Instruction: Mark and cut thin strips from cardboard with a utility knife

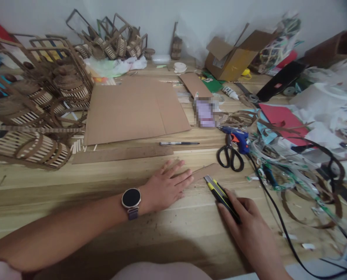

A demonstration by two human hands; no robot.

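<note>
scissors (230, 155) beside blue glue gun (240, 139); pen (179, 143) near large cardboard sheet (132, 111); open box (234, 56) at back.

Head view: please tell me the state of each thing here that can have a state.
Left hand: flat, pressing the cardboard strip.
Right hand: closed around the utility knife.
Utility knife: tip at the strip's end.
Scissors: closed, lying flat.
Cardboard box: flaps open.
Pen: lying flat.
Wristwatch: screen dark.
</note>
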